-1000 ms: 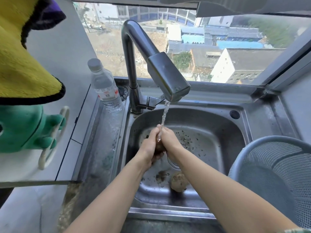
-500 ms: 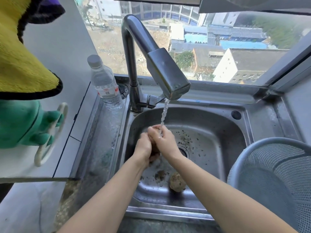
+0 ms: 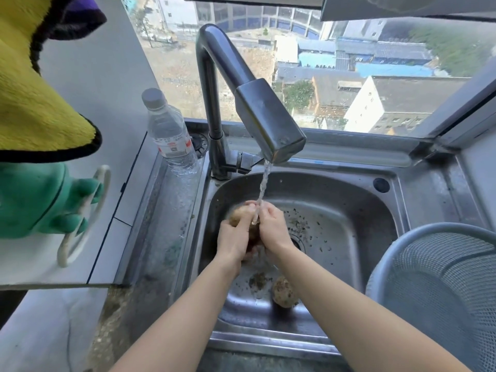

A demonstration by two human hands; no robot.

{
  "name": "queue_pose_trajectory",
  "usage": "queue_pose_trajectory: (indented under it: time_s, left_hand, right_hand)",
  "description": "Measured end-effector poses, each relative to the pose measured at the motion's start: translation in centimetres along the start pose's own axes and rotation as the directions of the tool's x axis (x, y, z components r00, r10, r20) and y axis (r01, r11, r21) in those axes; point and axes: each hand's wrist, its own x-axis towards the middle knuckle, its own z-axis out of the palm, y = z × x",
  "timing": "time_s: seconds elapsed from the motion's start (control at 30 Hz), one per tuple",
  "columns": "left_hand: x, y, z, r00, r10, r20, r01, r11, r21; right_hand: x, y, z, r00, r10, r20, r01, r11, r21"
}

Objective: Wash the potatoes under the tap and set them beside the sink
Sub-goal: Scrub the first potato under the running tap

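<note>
Water runs from the steel tap [image 3: 268, 124] into the steel sink [image 3: 349, 200]. Under the stream I hold a brown potato [image 3: 239, 214] between both hands. My left hand [image 3: 233, 240] grips it from below and the left, and my right hand [image 3: 272, 229] wraps its right side. Most of the potato is hidden by my fingers. A second, dirty potato [image 3: 284, 291] lies on the sink floor near the front edge, below my right forearm. Specks of dirt are scattered over the sink floor.
A clear plastic bottle [image 3: 171, 138] stands on the ledge left of the tap. A grey mesh colander [image 3: 440, 291] sits at the right of the sink. A yellow cloth [image 3: 40, 98] and a green glove [image 3: 37, 200] hang on the left wall. The drain [image 3: 298, 241] lies behind my right wrist.
My hands have turned the potato under the stream, so more of its brown skin shows at the upper left. The view has tilted down slightly.
</note>
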Motion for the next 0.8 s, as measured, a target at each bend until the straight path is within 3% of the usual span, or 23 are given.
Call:
queue_pose_trajectory:
  time_s: [0.13, 0.27, 0.33, 0.43, 0.5, 0.57, 0.6, 0.73, 0.8]
  left_hand:
    - [0.4, 0.3, -0.3, 0.996, -0.022, -0.089, 0.018, 0.999, -0.041]
    - [0.5, -0.6, 0.1, 0.994, 0.048, -0.100, -0.042, 0.997, 0.060]
    - [0.7, -0.8, 0.0, 0.991, 0.039, -0.131, -0.037, 0.999, 0.023]
    - [1.1, -1.1, -0.2, 0.989, 0.058, -0.135, -0.061, 0.998, -0.018]
    - [1.2, -2.1, 0.3, 0.987, 0.112, -0.116, -0.113, 0.994, -0.006]
    - [1.3, -3.0, 1.0, 0.988, 0.128, -0.090, -0.124, 0.991, 0.051]
    - [0.8, -2.6, 1.2, 0.987, 0.137, -0.083, -0.132, 0.989, 0.068]
    - [0.3, 0.1, 0.3, 0.991, 0.073, -0.114, -0.071, 0.997, 0.025]
    - [0.5, -0.1, 0.1, 0.990, 0.039, -0.133, -0.037, 0.999, 0.015]
  right_hand:
    - [-1.0, 0.7, -0.4, 0.981, -0.034, 0.193, 0.029, 0.999, 0.028]
    - [-0.5, -0.5, -0.7, 0.994, 0.040, 0.101, -0.055, 0.986, 0.158]
    - [-0.9, -0.7, -0.9, 0.983, 0.023, 0.180, -0.056, 0.983, 0.178]
    - [-1.4, -0.1, -1.1, 0.962, -0.050, 0.270, 0.035, 0.998, 0.062]
    - [-0.9, -0.2, -0.8, 0.987, -0.078, 0.143, 0.074, 0.997, 0.038]
    - [-0.5, -0.7, -0.4, 1.000, -0.026, -0.013, 0.027, 0.995, 0.100]
    - [-0.4, -0.8, -0.4, 1.000, -0.003, -0.026, 0.006, 0.993, 0.115]
    - [-1.1, -0.1, -1.0, 0.972, -0.060, 0.227, 0.046, 0.997, 0.066]
    - [-1.4, -0.1, -1.2, 0.967, -0.083, 0.242, 0.071, 0.996, 0.059]
